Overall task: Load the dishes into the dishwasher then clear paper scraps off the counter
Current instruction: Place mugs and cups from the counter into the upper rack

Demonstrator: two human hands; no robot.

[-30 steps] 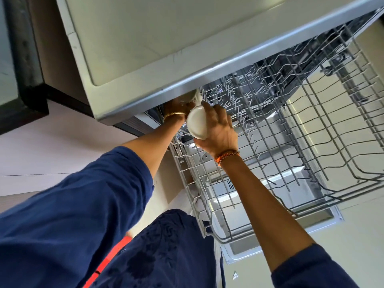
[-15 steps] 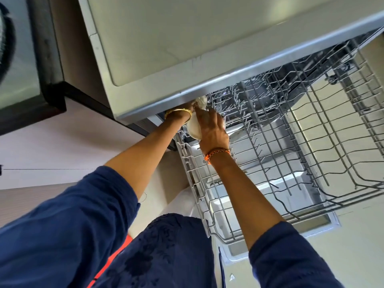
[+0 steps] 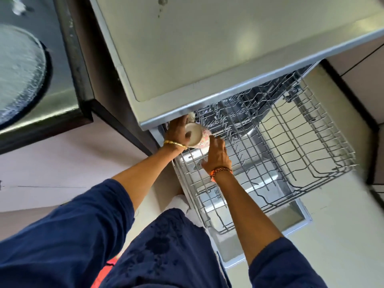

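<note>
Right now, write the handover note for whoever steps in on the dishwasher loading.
Left hand: grips the floral cup, tipped on its side at the lower rack's back left corner, under the counter edge.
Right hand: open, fingers by the cup, holding nothing.
Done: rack pulled out; no dish seated on the visible tines.
Left: seat the cup, load the other dishes, clear the paper scraps. Neither is in view.
</note>
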